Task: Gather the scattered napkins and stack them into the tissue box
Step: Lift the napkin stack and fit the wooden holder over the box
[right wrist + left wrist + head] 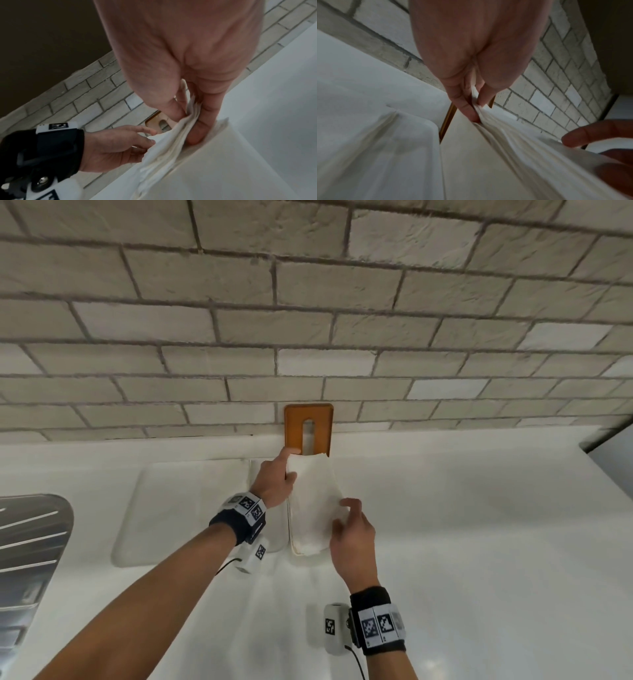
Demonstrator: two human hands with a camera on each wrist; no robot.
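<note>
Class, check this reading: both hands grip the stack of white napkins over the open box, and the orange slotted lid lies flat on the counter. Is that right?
Not quite. The left hand and right hand do grip the napkins over the box, but the lid does not lie flat: it stands upright against the brick wall, as the head view shows.

White napkins (313, 501), orange-brown lid (308, 424), seemingly cream box (471, 169).
</note>
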